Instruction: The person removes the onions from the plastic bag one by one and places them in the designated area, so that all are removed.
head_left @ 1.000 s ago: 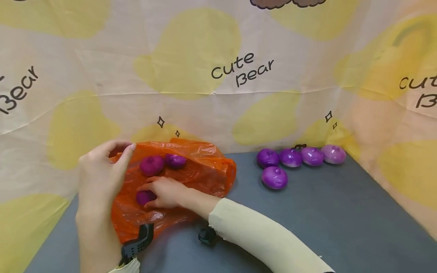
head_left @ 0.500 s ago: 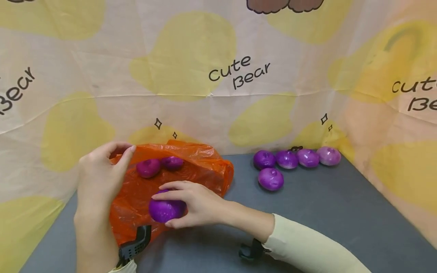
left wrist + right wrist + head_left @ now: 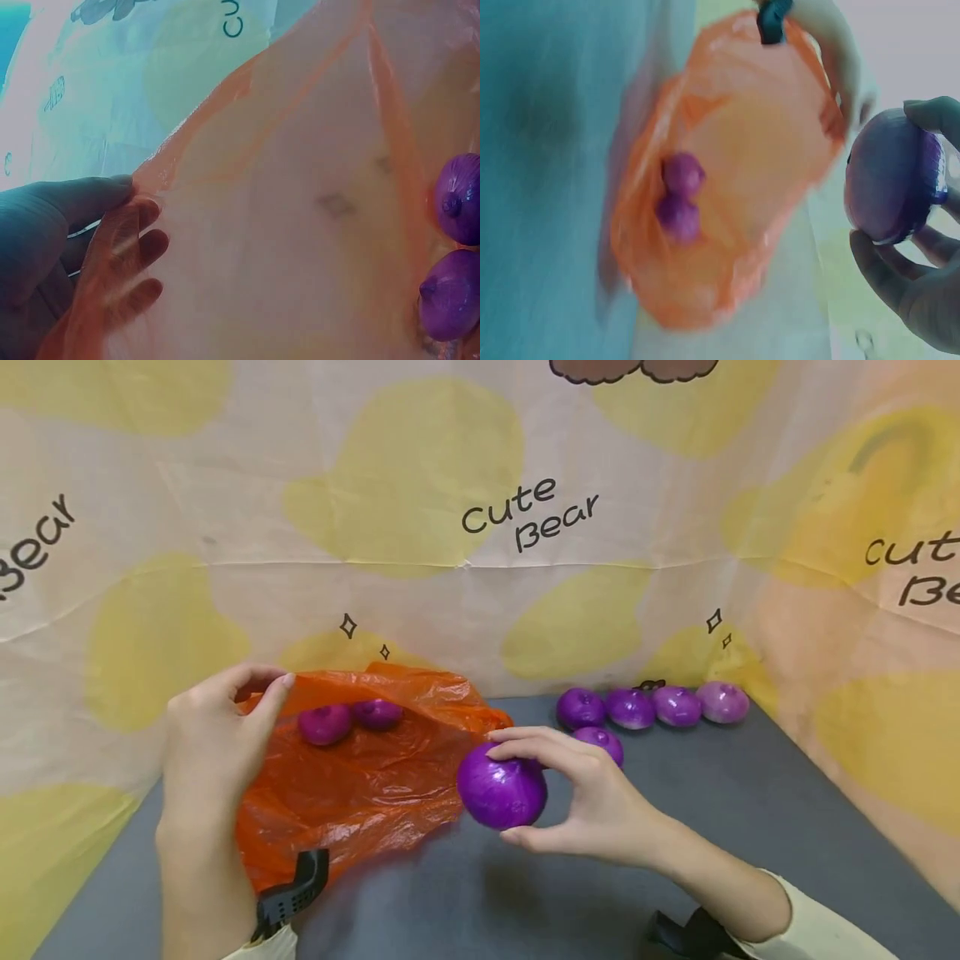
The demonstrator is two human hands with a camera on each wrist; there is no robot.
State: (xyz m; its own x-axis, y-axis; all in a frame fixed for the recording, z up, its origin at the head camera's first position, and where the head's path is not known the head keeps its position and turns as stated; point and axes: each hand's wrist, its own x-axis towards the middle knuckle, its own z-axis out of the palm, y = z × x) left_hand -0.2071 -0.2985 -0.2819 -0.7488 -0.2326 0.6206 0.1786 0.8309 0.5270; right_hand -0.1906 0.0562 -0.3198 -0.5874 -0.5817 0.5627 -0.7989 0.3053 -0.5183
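Observation:
My left hand [image 3: 217,743] pinches the rim of an orange plastic bag [image 3: 360,785] between thumb and fingers, holding its mouth up; in the left wrist view the fingers show through the thin film. Two purple onions [image 3: 325,724] lie side by side inside the bag, and both show in the left wrist view [image 3: 450,296]. My right hand [image 3: 592,793] grips a shiny purple onion [image 3: 501,787] between thumb and fingers, in the air just right of the bag's mouth. The right wrist view shows this onion [image 3: 889,176] at close range, fingers around its side.
At the back right of the grey table [image 3: 720,835], several purple onions [image 3: 677,707] stand in a row. One more onion [image 3: 600,742] lies in front of the row, partly behind my right hand. A printed cloth [image 3: 420,485] hangs as a backdrop close behind.
My right hand has lifted an onion out of the bag and carried it right, past the bag's edge. My left hand keeps its hold on the rim.

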